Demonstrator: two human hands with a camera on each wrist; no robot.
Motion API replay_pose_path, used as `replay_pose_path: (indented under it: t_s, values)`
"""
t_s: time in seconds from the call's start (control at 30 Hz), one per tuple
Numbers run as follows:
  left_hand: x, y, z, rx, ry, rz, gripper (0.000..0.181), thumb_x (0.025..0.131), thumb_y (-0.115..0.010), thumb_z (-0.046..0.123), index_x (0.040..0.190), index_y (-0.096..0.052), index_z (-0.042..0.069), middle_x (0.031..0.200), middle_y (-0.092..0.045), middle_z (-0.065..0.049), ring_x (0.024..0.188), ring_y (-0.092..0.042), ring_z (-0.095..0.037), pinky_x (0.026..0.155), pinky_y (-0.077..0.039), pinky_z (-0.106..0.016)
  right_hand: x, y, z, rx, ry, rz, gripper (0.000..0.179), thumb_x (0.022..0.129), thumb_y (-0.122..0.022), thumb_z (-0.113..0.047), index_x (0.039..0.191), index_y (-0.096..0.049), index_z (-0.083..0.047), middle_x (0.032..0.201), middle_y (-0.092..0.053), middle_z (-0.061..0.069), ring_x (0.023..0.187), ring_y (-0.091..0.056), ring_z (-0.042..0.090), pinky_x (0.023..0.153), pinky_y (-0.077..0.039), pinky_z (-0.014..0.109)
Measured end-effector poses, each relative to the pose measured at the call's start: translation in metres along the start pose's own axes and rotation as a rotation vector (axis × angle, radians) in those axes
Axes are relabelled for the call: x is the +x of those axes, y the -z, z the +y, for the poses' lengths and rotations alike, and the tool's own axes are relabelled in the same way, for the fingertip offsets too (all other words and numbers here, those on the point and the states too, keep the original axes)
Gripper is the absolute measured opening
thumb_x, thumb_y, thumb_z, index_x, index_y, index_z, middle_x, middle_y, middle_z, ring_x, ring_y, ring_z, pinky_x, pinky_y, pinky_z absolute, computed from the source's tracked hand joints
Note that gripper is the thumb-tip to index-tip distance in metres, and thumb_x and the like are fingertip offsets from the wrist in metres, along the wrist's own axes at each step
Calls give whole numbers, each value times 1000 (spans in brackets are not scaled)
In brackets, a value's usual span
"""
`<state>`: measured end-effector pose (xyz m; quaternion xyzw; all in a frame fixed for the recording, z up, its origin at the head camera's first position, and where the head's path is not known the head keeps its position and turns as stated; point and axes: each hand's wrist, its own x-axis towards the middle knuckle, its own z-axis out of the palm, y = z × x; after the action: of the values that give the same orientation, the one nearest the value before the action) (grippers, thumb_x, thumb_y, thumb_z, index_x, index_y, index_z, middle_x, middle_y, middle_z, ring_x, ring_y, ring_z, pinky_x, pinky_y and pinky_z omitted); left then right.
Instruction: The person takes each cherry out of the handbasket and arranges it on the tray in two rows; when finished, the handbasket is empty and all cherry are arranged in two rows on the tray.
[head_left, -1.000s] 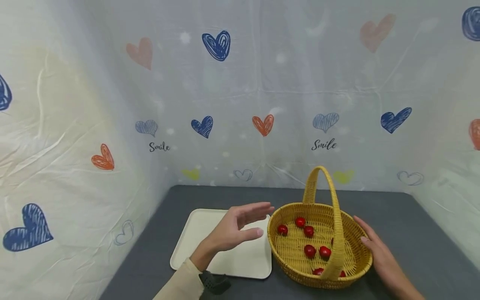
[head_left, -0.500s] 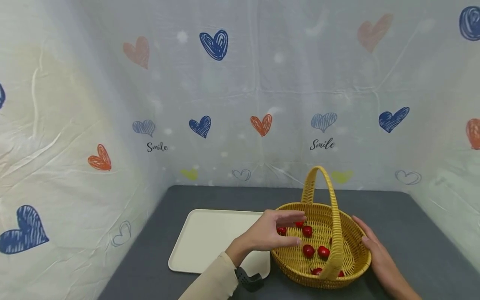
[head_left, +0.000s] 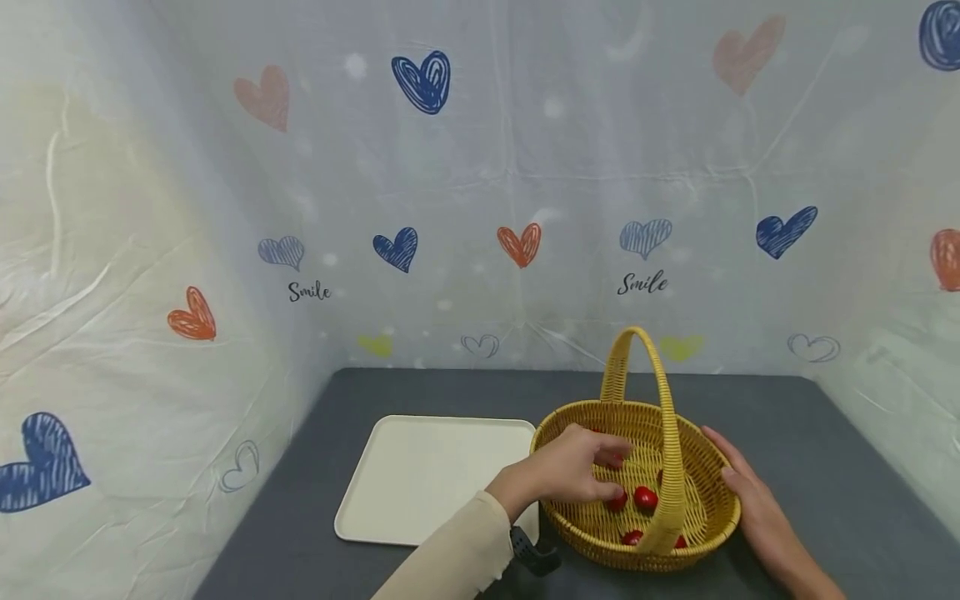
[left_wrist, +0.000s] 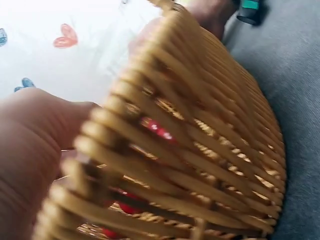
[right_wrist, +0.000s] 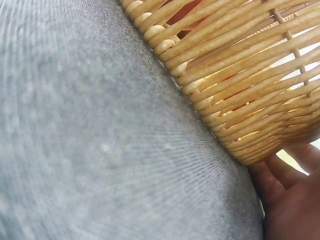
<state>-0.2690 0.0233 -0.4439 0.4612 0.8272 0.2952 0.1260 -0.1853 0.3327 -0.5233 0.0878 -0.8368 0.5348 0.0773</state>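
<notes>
A yellow wicker basket (head_left: 577,521) with a tall arched handle (head_left: 663,400) stands on the right of the table. Several small, glossy, cherry-like red fruits (head_left: 646,499) lie in it. My left hand (head_left: 573,467) reaches over the basket's left rim, thumb and fingers parted close above the fruits, partly covering some. The left wrist view shows this hand beyond the woven wall (left_wrist: 200,115), its fingertips hidden. On the right side, my right hand (head_left: 757,508) holds the basket, thumb at the rim and fingers along the outer wall. Its fingers also meet the wicker in the right wrist view.
A cream rectangular tray (head_left: 427,475) lies left of the basket, its right edge close by and partly behind my left forearm. The grey tabletop (head_left: 465,387) ends at a white curtain (head_left: 450,183) printed with hearts, which also hangs along both sides.
My left hand has moved right, from over the tray to inside the basket, dipping toward the fruits. The right hand stays at the basket's right side. The head view has shifted slightly.
</notes>
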Motion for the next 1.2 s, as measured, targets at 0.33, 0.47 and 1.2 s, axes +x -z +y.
replay_pose_path:
  t_s: [0.33, 0.47, 1.2]
  values:
    - [10, -9, 2, 326, -34, -117, 37, 102, -79, 26, 139, -75, 21, 122, -79, 12, 95, -70, 7, 85, -55, -8, -1, 3, -1, 4, 6, 7, 55, 123, -24, -31, 178, -16, -29, 175, -20, -22, 136, -22, -33, 101, -26, -4]
    - [12, -12, 2, 369, -40, -115, 27, 102, -80, 24, 128, -81, 22, 115, -80, 13, 89, -68, 8, 83, -53, -6, -2, 3, 0, -2, 4, 7, 56, 123, -25, -31, 178, -16, -25, 168, -22, -27, 136, -22, -33, 101, -26, -4]
    - [2, -10, -3, 165, -114, 175, 23, 100, -81, 16, 123, -82, 16, 111, -79, 9, 92, -68, 10, 79, -52, -3, 0, 2, 0, -20, 10, 8, 55, 123, -27, -29, 177, -19, -29, 165, -24, -31, 135, -23, -32, 100, -26, -3]
